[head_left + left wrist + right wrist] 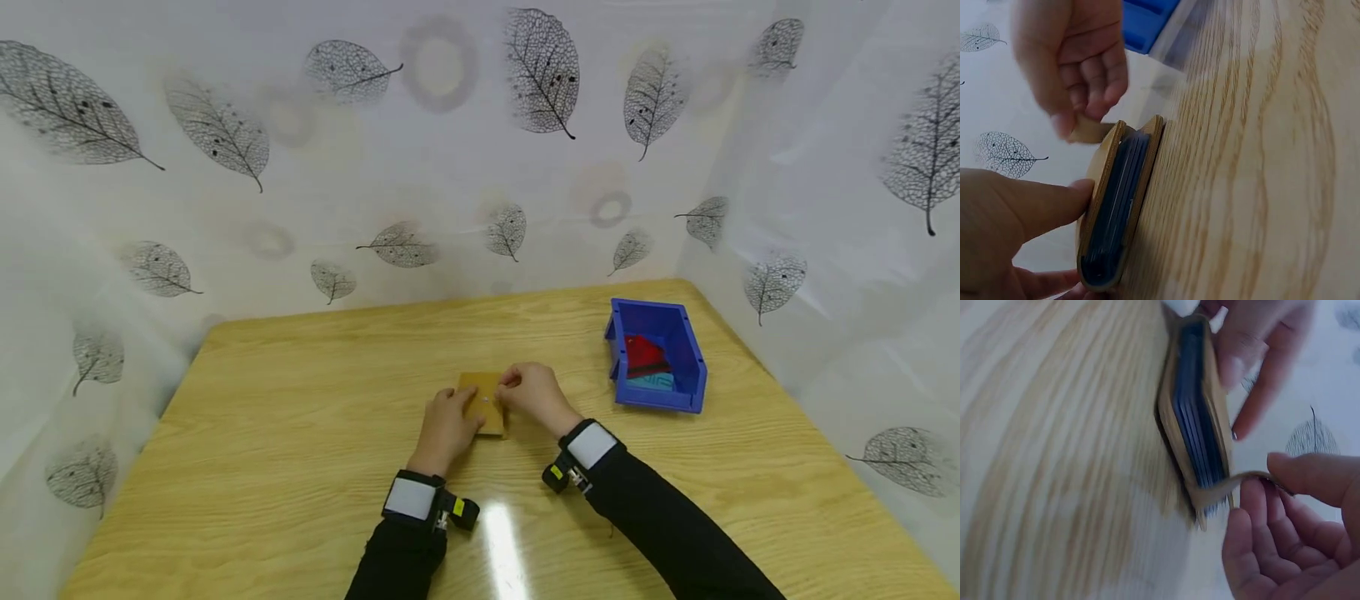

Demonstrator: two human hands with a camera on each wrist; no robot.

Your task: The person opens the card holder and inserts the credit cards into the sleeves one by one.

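Observation:
A tan card holder [480, 382] lies on the wooden table, with dark blue card sleeves [1194, 403] showing between its two covers. My left hand [444, 423] holds it at the left, the thumb on its upper cover and the other fingers by the folded edge. At the opposite edge, my right hand [536, 393] pinches the free end of the holder's closing strap [1229, 485] between thumb and fingers. That strap stands away from the upper cover and bends around the open side of the holder.
A blue plastic bin [660, 402] stands at the right of the table [315, 433]. Inside it are a red item [643, 354] and a light blue patterned item [652, 382]. A white curtain with leaf prints [465, 167] surrounds the table's back and sides.

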